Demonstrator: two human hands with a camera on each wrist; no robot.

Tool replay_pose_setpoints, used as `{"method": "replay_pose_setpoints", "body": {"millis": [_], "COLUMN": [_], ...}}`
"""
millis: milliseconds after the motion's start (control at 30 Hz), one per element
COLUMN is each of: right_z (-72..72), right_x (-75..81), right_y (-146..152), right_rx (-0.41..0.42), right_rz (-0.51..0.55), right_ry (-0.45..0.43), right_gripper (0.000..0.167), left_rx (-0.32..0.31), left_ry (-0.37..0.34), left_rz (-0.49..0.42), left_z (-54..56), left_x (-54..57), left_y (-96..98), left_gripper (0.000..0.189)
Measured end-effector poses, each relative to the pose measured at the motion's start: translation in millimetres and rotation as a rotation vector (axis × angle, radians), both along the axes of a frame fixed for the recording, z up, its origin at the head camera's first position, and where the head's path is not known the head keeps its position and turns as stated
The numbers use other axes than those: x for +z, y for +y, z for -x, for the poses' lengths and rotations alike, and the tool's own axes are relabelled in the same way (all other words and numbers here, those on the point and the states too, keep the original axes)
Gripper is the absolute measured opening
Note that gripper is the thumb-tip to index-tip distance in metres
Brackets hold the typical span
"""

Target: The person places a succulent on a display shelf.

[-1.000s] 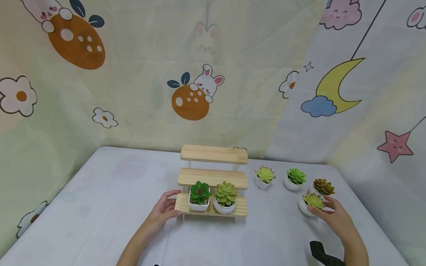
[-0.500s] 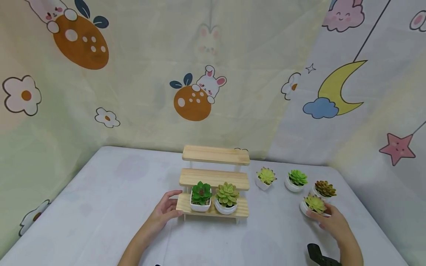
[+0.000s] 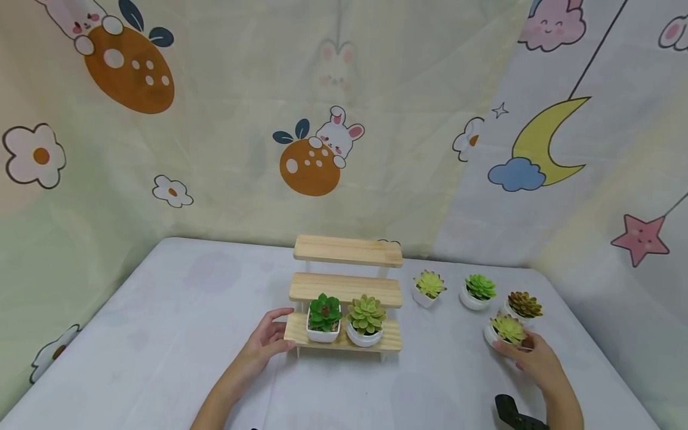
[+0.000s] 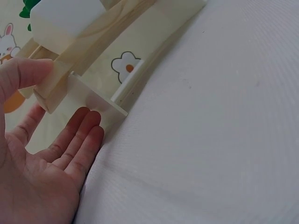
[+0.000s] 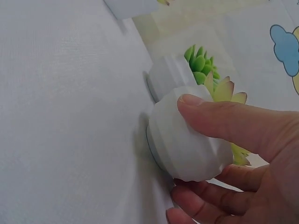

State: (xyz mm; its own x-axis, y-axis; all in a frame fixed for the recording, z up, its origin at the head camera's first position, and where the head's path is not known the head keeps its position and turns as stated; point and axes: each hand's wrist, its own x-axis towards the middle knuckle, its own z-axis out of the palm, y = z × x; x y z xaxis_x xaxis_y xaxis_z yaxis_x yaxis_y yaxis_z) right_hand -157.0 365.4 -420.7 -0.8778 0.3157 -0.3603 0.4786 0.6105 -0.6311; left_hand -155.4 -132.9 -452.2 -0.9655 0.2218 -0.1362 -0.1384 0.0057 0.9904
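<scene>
With curled fingers (image 5: 198, 205) of the right hand (image 3: 537, 361), clamps a potted yellow-green succulent (image 3: 507, 328), at the right of the bench (image 3: 430, 394); with the left hand (image 3: 263, 343), pinches the lowest board (image 3: 344, 342) of a 3-tier stand (image 3: 344, 286). Could knock the brown succulent (image 3: 525, 304) just behind by swinging wide, or topple the dark-green plant (image 3: 324, 312) by jerking the board. Features rounded, ribbed white pot (image 5: 187, 140), pointed leaves (image 5: 224, 91), pale wood.

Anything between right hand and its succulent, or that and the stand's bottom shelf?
Nothing visible. Right hand grips the white pot; only tabletop lies between pot and bottom shelf. The square-potted succulent sits farther back.
</scene>
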Motion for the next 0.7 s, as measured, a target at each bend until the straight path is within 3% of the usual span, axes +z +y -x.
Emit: {"method": "replay_pose_setpoints", "body": {"millis": [700], "right_z": [1.1], "right_x": [1.0], "right_y": [-8.2], "right_rx": [0.021], "right_rz": [-0.151], "right_ry": [0.058], "right_gripper": [0.108], "left_rx": [-0.021], "left_ry": [0.002], "left_rz": [0.001], "left_z": [2.1], "left_x": [-0.3], "left_y": [-1.7], "left_gripper": [0.062]}}
